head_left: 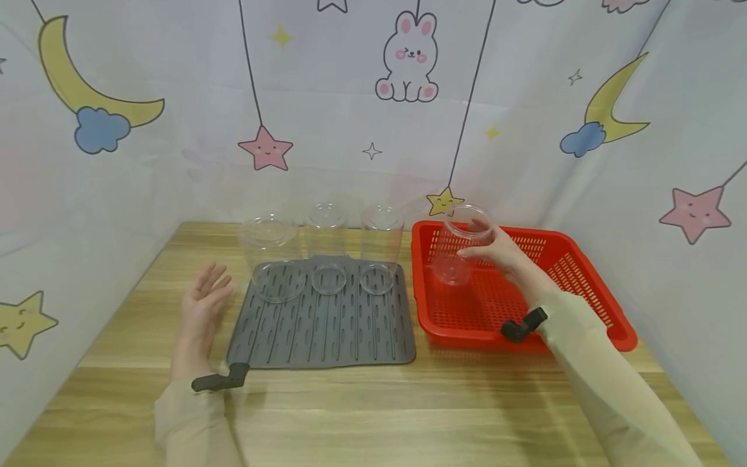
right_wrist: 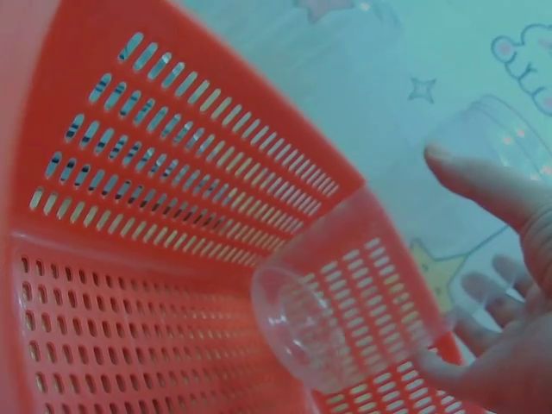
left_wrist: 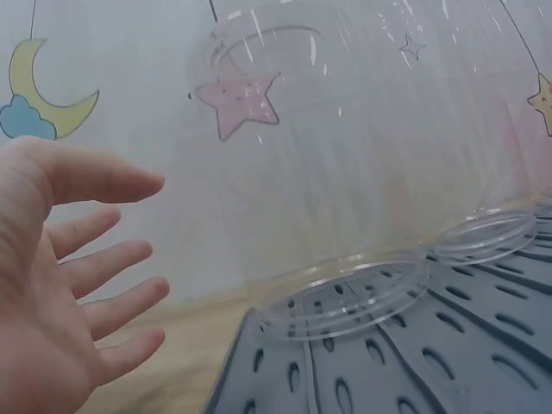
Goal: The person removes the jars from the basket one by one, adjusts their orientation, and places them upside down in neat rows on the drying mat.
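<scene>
My right hand [head_left: 496, 250] grips a clear plastic cup [head_left: 452, 269] near its upper rim, thumb on one side and fingers round the other. Slightly tilted, the cup stands inside the left part of the red basket [head_left: 432, 331]; whether its base touches the basket floor I cannot tell. My left hand [head_left: 204, 298] hangs left of the grey draining mat [head_left: 327, 331], fingers apart and holding nothing. Nearest to it is a wide clear container [head_left: 271, 250] on the mat. Two narrower clear cups, a middle one [head_left: 327, 243] and a right one [head_left: 382, 246], stand beside it.
The mat and basket lie side by side on a wooden table [head_left: 350, 415]. Behind them hangs a pale cloth [head_left: 327, 97] printed with stars, moons and a rabbit. The basket's raised slotted wall [right_wrist: 172, 147] surrounds the held cup.
</scene>
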`<state>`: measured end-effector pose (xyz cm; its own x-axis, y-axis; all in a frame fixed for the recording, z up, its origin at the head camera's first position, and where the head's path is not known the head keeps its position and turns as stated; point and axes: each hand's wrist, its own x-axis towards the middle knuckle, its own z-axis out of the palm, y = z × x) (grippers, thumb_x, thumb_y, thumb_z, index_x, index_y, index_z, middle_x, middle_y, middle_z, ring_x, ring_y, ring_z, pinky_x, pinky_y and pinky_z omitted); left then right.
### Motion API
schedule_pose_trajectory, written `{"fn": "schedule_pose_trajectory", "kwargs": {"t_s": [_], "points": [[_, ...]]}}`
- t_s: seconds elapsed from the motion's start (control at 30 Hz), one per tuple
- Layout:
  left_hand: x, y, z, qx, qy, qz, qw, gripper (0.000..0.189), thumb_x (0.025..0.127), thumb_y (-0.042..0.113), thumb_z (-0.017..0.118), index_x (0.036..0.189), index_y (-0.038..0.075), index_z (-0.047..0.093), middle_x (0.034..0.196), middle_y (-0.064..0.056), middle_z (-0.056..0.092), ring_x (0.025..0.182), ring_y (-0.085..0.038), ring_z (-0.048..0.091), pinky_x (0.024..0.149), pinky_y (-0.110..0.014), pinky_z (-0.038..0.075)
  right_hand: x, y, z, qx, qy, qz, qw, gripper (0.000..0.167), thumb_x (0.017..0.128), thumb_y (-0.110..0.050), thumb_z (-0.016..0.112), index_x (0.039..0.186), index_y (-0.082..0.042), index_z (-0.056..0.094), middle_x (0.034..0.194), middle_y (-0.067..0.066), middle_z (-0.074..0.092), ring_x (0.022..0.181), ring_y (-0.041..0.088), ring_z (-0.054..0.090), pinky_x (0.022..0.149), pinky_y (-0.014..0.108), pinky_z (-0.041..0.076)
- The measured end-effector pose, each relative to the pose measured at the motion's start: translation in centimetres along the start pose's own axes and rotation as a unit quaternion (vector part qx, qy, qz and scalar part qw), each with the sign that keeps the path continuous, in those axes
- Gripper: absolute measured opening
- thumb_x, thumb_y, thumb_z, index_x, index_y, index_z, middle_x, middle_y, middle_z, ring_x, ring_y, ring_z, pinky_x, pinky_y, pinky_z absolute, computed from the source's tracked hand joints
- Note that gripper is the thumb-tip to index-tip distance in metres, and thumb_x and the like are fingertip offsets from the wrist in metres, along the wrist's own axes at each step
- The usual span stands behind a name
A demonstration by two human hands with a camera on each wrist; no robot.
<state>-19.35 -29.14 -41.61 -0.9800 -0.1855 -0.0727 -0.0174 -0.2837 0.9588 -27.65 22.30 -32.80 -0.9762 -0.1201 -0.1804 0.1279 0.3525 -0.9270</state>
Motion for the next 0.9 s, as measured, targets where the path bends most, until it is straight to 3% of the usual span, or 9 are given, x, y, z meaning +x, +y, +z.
{"fn": "schedule_pose_trajectory", "kwargs": {"t_s": [0.27,0.43,0.53,0.67,0.8,0.9], "points": [[-0.9,3.2,1.6,-0.04,0.071,0.053,0.9953,0.067,0.096,-0.001,0.055,0.154,0.018,0.028,0.154,0.0,0.036,0.14,-0.019,0.036,0.11,-0.021,0.037,-2.0,-1.6,-0.3,0.01,0.056,-0.056,0.9968,0.091,0.085,-0.015,0.074,0.157,-0.019,0.018,0.158,0.013,0.025,0.142,0.033,0.025,0.117,0.058,0.025],[-1.8,5.5,2.8,-0.053,0.093,0.11,0.9882,0.065,0.093,-0.005,0.058,0.15,0.016,0.036,0.147,0.001,0.044,0.133,-0.018,0.043,0.1,-0.018,0.043,-3.1,-2.9,0.3,0.014,0.092,-0.098,0.9909,0.091,0.084,-0.015,0.076,0.156,-0.023,0.021,0.158,0.01,0.028,0.141,0.032,0.03,0.115,0.056,0.03],[-2.4,6.6,3.8,-0.053,0.088,0.148,0.9837,0.064,0.091,-0.011,0.057,0.148,0.012,0.038,0.145,-0.002,0.047,0.131,-0.02,0.046,0.099,-0.019,0.045,-3.9,-3.7,1.0,-0.002,0.121,-0.127,0.9845,0.093,0.08,-0.016,0.08,0.155,-0.026,0.024,0.158,0.007,0.03,0.14,0.031,0.033,0.113,0.055,0.035],[-3.2,7.7,5.5,-0.052,0.062,0.193,0.9778,0.065,0.088,-0.017,0.055,0.146,0.01,0.042,0.142,-0.004,0.051,0.129,-0.021,0.047,0.097,-0.02,0.045,-4.9,-4.8,2.2,-0.029,0.162,-0.182,0.9694,0.096,0.075,-0.013,0.083,0.154,-0.025,0.028,0.155,0.005,0.035,0.135,0.03,0.039,0.108,0.053,0.041],[-4.1,8.5,7.4,-0.038,0.025,0.223,0.9737,0.068,0.087,-0.019,0.054,0.146,0.011,0.04,0.142,-0.005,0.051,0.127,-0.018,0.048,0.096,-0.022,0.042,-5.7,-5.7,3.7,-0.065,0.205,-0.249,0.9443,0.092,0.072,-0.011,0.086,0.149,-0.017,0.038,0.145,0.008,0.043,0.128,0.026,0.041,0.105,0.053,0.043],[-4.7,8.9,8.9,-0.017,-0.007,0.227,0.9736,0.071,0.087,-0.017,0.055,0.148,0.013,0.036,0.145,-0.004,0.049,0.129,-0.018,0.047,0.102,-0.024,0.04,-6.2,-6.3,4.9,-0.109,0.231,-0.29,0.9223,0.088,0.07,-0.013,0.088,0.146,-0.015,0.043,0.138,0.011,0.046,0.126,0.024,0.04,0.103,0.054,0.043]]}}
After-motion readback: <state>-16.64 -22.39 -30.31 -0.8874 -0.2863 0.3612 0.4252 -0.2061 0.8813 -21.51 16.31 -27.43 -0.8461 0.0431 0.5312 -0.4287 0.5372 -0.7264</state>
